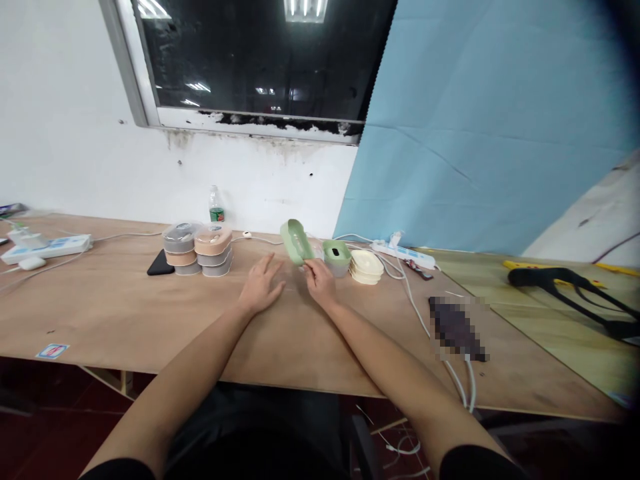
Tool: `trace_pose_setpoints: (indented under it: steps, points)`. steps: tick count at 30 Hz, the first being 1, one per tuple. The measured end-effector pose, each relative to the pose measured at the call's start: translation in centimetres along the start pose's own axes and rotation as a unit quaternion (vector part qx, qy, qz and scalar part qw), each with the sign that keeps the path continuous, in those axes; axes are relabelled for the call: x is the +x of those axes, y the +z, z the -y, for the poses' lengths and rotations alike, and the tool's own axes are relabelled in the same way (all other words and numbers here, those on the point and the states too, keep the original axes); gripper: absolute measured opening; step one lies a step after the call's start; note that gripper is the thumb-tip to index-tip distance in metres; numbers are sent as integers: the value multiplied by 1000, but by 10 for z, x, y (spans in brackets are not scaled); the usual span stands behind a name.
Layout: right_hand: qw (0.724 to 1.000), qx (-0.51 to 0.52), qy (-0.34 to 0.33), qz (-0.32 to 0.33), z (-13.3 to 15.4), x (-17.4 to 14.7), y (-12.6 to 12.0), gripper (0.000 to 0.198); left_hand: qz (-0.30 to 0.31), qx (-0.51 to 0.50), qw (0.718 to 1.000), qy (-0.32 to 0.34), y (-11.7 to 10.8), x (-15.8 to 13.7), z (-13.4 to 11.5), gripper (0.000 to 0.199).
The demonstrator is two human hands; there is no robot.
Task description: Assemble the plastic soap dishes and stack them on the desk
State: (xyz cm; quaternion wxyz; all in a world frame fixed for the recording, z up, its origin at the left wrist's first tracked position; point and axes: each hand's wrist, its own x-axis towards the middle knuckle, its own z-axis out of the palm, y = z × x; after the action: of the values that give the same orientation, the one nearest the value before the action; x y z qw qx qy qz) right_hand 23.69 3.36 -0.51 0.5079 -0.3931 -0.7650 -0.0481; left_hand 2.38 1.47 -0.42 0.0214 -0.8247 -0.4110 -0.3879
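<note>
My right hand [320,283] is closed on the lower edge of a light green plastic container piece [295,241], rounded and shallow, which is held tilted up off the table. Whether it is a lid or a box I cannot tell. My left hand [261,285] lies on the tabletop just left of it, fingers spread, holding nothing. Right behind the right hand stands a green-lidded container [337,257] with a dark oval on its top. Beside that sits a short stack of cream lids or trays [367,268].
To the left are stacked grey and peach lidded containers [214,245], a black phone [160,264] and a bottle [216,207]. Power strips lie at left [55,248] and at back right [407,255]. White cables run across the wooden table [150,313] near a blurred dark object [456,328].
</note>
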Motion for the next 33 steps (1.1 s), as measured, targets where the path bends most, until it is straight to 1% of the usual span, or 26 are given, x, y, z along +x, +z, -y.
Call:
trace_pose_setpoints:
  steps: [2, 5, 9, 11, 14, 17, 19, 22, 25, 27, 30, 33]
  points:
    - [998, -49, 13, -20, -15, 3, -7, 32, -60, 37, 996, -46, -9, 1, 9, 49]
    - [990, -129, 46, -36, -41, 6, -21, 35, -150, 91, 977, -121, -28, 2, 25, 41]
    - [972, -212, 98, -41, -71, 8, -32, 37, -239, 133, 944, -187, -53, 1, 45, 49]
    - [964, -234, 117, -42, -79, 7, -33, 37, -267, 144, 930, -205, -61, 0, 54, 55]
    - [961, -247, 118, -37, -84, 7, -29, 36, -279, 156, 920, -226, -66, -2, 67, 65]
    - [964, -242, 102, -40, -82, 7, -25, 35, -260, 158, 921, -245, -66, -4, 77, 75]
    - [966, -236, 96, -47, -80, 7, -24, 34, -241, 155, 924, -254, -65, -5, 81, 77]
    - [969, -225, 95, -49, -78, 8, -25, 33, -238, 158, 923, -258, -62, -5, 85, 71]
    - [972, -208, 97, -46, -77, 8, -25, 31, -265, 160, 915, -259, -60, -5, 88, 63]
    - [974, -200, 93, -43, -77, 7, -24, 30, -286, 150, 911, -257, -59, -4, 89, 62]
    - [976, -197, 81, -38, -74, 8, -22, 29, -300, 126, 918, -227, -59, -4, 87, 59]
    - [978, -193, 64, -40, -70, 9, -21, 28, -297, 104, 932, -180, -58, -4, 77, 54]
